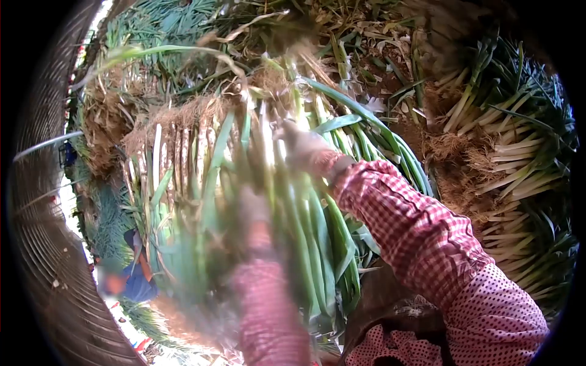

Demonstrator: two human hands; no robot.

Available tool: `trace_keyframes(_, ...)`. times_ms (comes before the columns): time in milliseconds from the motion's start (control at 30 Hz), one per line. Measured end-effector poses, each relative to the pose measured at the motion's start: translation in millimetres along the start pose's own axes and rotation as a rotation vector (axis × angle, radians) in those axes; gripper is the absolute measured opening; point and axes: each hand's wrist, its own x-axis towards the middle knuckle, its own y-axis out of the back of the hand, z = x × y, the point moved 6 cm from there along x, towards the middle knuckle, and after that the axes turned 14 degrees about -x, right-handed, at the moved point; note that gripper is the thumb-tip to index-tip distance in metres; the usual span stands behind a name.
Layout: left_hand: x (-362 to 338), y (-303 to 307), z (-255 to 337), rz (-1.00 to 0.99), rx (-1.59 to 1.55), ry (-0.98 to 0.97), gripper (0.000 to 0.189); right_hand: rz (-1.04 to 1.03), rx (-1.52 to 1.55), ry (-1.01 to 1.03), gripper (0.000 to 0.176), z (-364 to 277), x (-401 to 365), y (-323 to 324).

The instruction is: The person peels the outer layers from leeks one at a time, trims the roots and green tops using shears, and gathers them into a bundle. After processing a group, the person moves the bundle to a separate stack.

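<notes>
Long green onions with white stems and hairy roots lie side by side in front of me, roots away and leaves towards me. My right hand, in what looks like a pale glove, is closed round white stems near the root end. Those stems are smeared by motion. Lower and to the left, my left hand is over the green leaves. It is too blurred to show its fingers or whether it grips anything.
Another row of green onions lies along the right, roots facing the middle. More bunches are at upper left. Dry peelings litter the ground at the back. A ribbed curved wall runs along the left. Another person is at lower left.
</notes>
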Motion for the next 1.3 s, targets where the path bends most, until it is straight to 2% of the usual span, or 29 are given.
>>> trace_keyframes(33,-21.1,-15.5,1.3,-0.128,-0.003,0.161,0.043,-0.04,0.037,-0.056,0.089,4.0,-0.1,5.1)
trace_keyframes(67,-20.0,-30.1,-15.4,-0.117,0.082,0.027,0.053,-0.058,0.064,0.042,0.09,5.6,-10.4,3.8)
trace_keyframes(133,-24.4,-28.2,-10.7,-0.197,0.074,0.076,0.047,-0.135,0.087,0.066,0.092,14.0,-58.8,-2.5)
trace_keyframes(167,-15.8,-26.0,-19.3,-0.19,0.004,0.094,0.041,-0.142,0.018,0.152,0.092,26.0,-82.5,-10.4)
trace_keyframes(233,-20.0,-0.4,-8.1,-0.155,-0.052,0.03,0.026,-0.226,0.066,0.244,0.095,45.5,-140.1,-14.2)
trace_keyframes(267,-29.9,19.0,7.2,-0.155,-0.046,-0.061,0.023,-0.3,0.182,0.243,0.097,47.9,-170.6,-9.6)
trace_keyframes(300,-36.4,29.9,9.1,-0.113,0.013,-0.112,0.022,-0.128,0.152,0.485,0.099,38.9,-186.0,-4.8)
trace_keyframes(367,-43.5,35.1,8.5,-0.023,0.149,-0.191,0.026,-0.18,0.187,0.299,0.103,51.6,-185.8,-11.0)
trace_keyframes(400,-38.8,22.8,-6.0,-0.09,0.074,-0.101,0.035,-0.201,0.206,0.205,0.105,54.0,-187.0,-11.3)
trace_keyframes(433,-35.6,11.7,-18.2,-0.15,0.005,-0.006,0.044,-0.142,0.266,0.188,0.103,54.9,-182.2,-7.3)
trace_keyframes(467,-35.1,0.1,-24.3,-0.164,-0.027,-0.001,0.044,-0.075,0.328,0.172,0.101,57.5,-177.5,-4.2)
trace_keyframes(567,-55.3,-30.2,-7.6,-0.133,-0.137,-0.118,0.044,-0.076,0.199,0.242,0.1,63.4,-174.1,-5.6)
trace_keyframes(633,-68.5,-49.8,3.9,-0.053,-0.174,-0.121,0.049,-0.062,0.353,0.059,0.1,78.2,-150.6,2.3)
trace_keyframes(733,-78.7,-61.2,10.9,-0.067,0.075,-0.105,0.06,-0.037,0.16,0.175,0.094,75.1,-125.8,4.0)
trace_keyframes(867,-73.3,-68.8,-0.8,-0.161,-0.047,0.123,0.063,-0.004,0.189,-0.019,0.095,88.0,-83.9,10.4)
trace_keyframes(933,-61.1,-70.7,-21.2,-0.201,-0.071,0.179,0.062,0.018,0.135,0.113,0.096,87.7,-73.2,-5.3)
trace_keyframes(967,-49.4,-79.5,-42.3,-0.2,-0.175,0.169,0.053,0.022,0.134,0.161,0.097,87.7,-69.4,-11.6)
trace_keyframes(1067,-37.1,-88.1,-61.3,-0.371,-0.572,0.266,0.047,-0.039,0.204,0.167,0.098,82.9,-67.8,-8.6)
trace_keyframes(1167,-2.1,-97.7,-114.1,-0.529,-0.569,0.089,0.05,-0.056,0.214,0.167,0.098,76.4,-69.8,-14.3)
trace_keyframes(1267,-4.1,-103.6,-109.8,-0.626,-0.528,-0.037,0.051,-0.047,0.217,0.158,0.098,76.3,-69.0,-16.5)
trace_keyframes(1300,-3.8,-106.6,-112.1,-0.64,-0.51,-0.019,0.05,-0.043,0.228,0.159,0.098,78.6,-70.3,-15.4)
